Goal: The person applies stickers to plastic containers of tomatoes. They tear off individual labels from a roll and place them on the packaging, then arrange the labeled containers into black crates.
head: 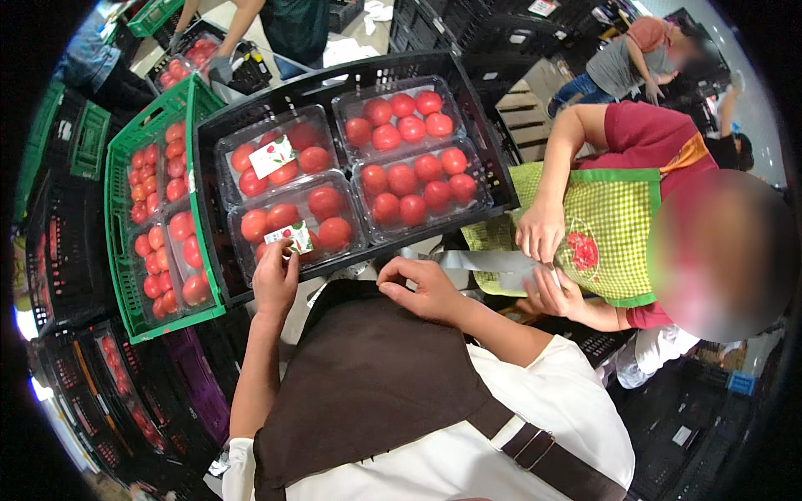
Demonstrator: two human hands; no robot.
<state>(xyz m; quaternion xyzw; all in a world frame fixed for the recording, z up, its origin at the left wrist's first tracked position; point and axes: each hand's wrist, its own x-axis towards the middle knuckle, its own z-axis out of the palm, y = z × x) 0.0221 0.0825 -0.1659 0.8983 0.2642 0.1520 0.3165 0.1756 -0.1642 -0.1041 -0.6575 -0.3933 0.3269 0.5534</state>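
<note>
A black plastic crate (514, 181) before me holds several clear plastic clamshell boxes of tomatoes. My left hand (276, 275) reaches over its near edge, fingertips on a printed label (291, 237) on the lid of the near left clamshell (346, 245). Another such label (272, 156) lies tilted on the far left clamshell (220, 147). The two right-hand clamshells (407, 111) (416, 191) show no label. My right hand (423, 285) is held just off the crate's near side, fingers curled and thumb near the index finger; whether something small is between them I cannot tell.
A green crate (118, 250) of packed tomatoes adjoins on the left. At right a person in a checkered apron (617, 232) handles a strip of labels (482, 261) close to my right hand. Another person's gloved hands work beyond the crates. Stacked black crates (432, 31) stand behind.
</note>
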